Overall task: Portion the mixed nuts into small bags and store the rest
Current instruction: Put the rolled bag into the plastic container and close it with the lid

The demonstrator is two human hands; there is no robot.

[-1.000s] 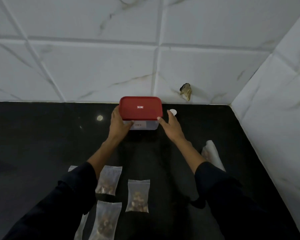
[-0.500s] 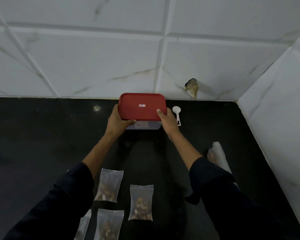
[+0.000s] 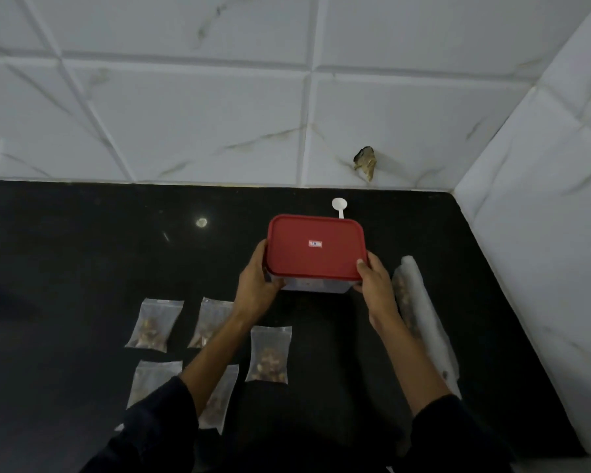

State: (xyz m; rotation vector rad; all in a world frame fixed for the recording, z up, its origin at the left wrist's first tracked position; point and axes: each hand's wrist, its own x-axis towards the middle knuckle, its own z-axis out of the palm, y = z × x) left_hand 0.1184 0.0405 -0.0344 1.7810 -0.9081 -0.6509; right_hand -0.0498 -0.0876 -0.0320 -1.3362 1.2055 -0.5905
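Rectangular red-lidded plastic box [image 3: 316, 254], both hands gripping

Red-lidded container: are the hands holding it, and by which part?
Yes. The left hand grips the container at its left end, the right hand at its right end.

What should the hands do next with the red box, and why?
Probably set the red-lidded box down on a bare part of the black counter and let go. The left hand and right hand grip its two sides, the lid is on, and five small bags of nuts already lie filled, so portioning looks done.
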